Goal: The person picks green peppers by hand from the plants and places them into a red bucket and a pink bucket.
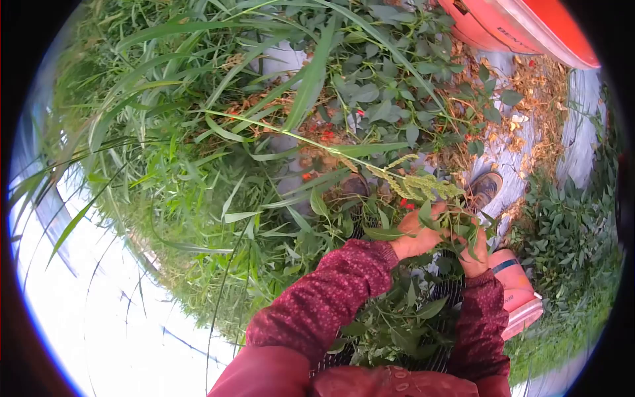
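1. Leafy sprig (471, 239): right of centre in the frame, at both hands. Leaves were green, smooth, pointed, on thin stems.
2. Left hand (423, 233): fingers curled in among the stems. Right hand (474, 257): just beside it, partly behind leaves. Couldn't tell whether either set was clamped on the sprig or only touching.
3. Grass seed head (423, 185): just above the hands, knobbly, yellow-green, on a long pale stalk running to upper left.
4. Sleeves (354, 274): maroon fabric, small pale pattern, gathered at the cuffs.
5. Ground, upper right: grey sheeting (512, 162), creased, littered with crisp brown dry leaves (546, 109). Brown shoe (486, 188) stood on it.
6. Long, blade-shaped grass (165, 159) filled the left side.
7. Bucket, upper right (493, 28): red-orange, round, pale rim, dark lettering. Part of the inner wall showed; contents out of view.
8. Second bucket, lower right (518, 291): faded red, dark band, beside the right sleeve. Couldn't see inside.
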`<state>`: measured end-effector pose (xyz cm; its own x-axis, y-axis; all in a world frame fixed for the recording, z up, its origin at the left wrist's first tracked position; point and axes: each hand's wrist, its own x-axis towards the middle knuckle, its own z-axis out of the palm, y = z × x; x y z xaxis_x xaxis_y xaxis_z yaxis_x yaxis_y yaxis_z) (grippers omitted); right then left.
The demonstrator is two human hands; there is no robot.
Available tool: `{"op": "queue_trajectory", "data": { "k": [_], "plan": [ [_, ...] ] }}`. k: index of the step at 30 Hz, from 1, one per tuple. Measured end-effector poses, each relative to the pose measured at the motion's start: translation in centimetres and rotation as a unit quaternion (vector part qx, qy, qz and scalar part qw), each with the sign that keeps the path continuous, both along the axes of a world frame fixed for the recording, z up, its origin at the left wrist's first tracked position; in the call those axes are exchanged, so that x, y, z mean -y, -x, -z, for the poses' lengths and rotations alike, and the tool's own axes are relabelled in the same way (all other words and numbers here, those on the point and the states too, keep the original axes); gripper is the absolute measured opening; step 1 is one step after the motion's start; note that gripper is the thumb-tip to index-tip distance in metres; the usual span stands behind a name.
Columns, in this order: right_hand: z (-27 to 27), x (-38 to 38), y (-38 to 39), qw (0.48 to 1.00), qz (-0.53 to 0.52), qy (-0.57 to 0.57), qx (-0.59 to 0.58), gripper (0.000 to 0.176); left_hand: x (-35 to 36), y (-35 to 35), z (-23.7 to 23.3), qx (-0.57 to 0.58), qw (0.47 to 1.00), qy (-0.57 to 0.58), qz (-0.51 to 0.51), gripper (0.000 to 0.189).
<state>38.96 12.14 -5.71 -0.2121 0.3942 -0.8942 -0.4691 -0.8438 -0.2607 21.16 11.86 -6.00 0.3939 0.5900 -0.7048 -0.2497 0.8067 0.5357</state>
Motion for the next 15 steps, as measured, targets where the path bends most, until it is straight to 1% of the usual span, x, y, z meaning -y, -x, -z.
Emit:
{"op": "queue_trajectory", "data": {
  "k": [1, 2, 3, 4, 5, 6, 7, 8, 9, 10, 11, 12, 13, 14, 15],
  "plan": [
    [0.0, -0.2, 0.4, 1.0, -0.002, -0.003, -0.003, 0.035, -0.3, 0.1, -0.3, -0.15, 0.975, -0.045, 0.157, 0.047],
    [0.2, -0.4, 0.6, 1.0, 0.007, 0.02, -0.013, 0.033, -0.4, 0.3, -0.5, -0.124, 0.984, -0.128, 0.028, 0.044],
    [0.4, -0.5, 0.9, 0.999, 0.015, 0.044, -0.022, 0.032, -0.6, 0.3, -0.7, -0.126, 0.983, -0.131, 0.025, 0.044],
    [1.0, 0.4, 0.5, 0.989, -0.111, -0.089, 0.049, 0.03, -0.7, 0.1, -1.1, -0.199, 0.951, -0.174, 0.161, 0.043],
    [1.0, 0.2, 0.7, 0.988, -0.114, -0.092, 0.049, 0.03, -2.0, 0.4, -2.8, -0.267, 0.894, -0.211, 0.292, 0.041],
    [0.9, -0.1, 1.1, 0.991, -0.101, -0.079, 0.031, 0.029, -3.1, 0.8, -4.5, -0.314, 0.833, -0.291, 0.35, 0.032],
    [0.8, -0.3, 1.5, 0.994, -0.088, -0.066, 0.014, 0.029, -3.1, 1.0, -4.5, -0.316, 0.833, -0.293, 0.347, 0.032],
    [1.1, 0.0, 2.3, 0.996, 0.033, -0.03, -0.076, 0.027, -2.8, 1.1, -4.4, -0.3, 0.854, -0.323, 0.275, 0.027],
    [1.0, 0.0, 2.7, 0.996, 0.031, -0.033, -0.076, 0.027, -2.5, 1.1, -4.3, -0.281, 0.87, -0.352, 0.201, 0.023],
    [0.8, 0.1, 3.0, 0.999, -0.003, -0.027, -0.017, 0.025, -2.0, 1.2, -4.0, -0.28, 0.87, -0.355, 0.196, 0.023],
    [0.2, 0.0, 3.5, 0.998, -0.036, -0.021, 0.044, 0.024, -1.3, 1.2, -3.5, -0.249, 0.904, -0.296, 0.181, 0.027],
    [0.1, -0.5, 4.2, 0.996, 0.027, 0.064, 0.053, 0.022, -0.9, 1.3, -3.3, -0.215, 0.933, -0.237, 0.165, 0.031],
    [0.3, -0.5, 3.9, 0.996, 0.026, 0.059, 0.059, 0.022, -0.5, 1.3, -3.2, -0.179, 0.956, -0.177, 0.149, 0.035],
    [0.6, -0.4, 3.4, 0.989, -0.097, -0.001, 0.109, 0.021, -4.7, 3.7, -9.0, -0.164, 0.948, -0.081, 0.261, 0.036],
    [0.6, -0.6, 3.0, 0.961, -0.217, -0.062, 0.162, 0.021, -4.2, 4.1, -9.2, -0.157, 0.948, -0.091, 0.26, 0.036]
  ]
}}
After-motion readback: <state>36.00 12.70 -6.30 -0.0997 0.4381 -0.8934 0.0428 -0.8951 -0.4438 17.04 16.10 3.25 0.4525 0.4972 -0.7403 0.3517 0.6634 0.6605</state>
